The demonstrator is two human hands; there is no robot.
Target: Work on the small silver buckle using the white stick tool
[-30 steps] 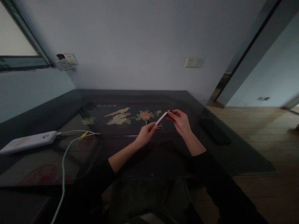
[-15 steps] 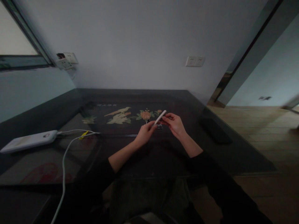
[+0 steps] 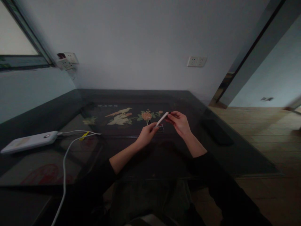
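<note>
We see a slim, white, pen-like stick (image 3: pixel 162 119), straight and plain along its visible length, held in the air at a slant. Its lower end sits gripped in our left hand (image 3: pixel 146 135); its upper end rises toward our right hand (image 3: pixel 181 125), whose fingertips pinch a small dark piece (image 3: pixel 169 112) at the tip, too small for us to identify.

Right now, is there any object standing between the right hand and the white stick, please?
Only a small dark piece, which the right hand seems to pinch at the upper end of the white stick; whether it touches the stick is too small to tell. Nothing else visible stands between them.
</note>
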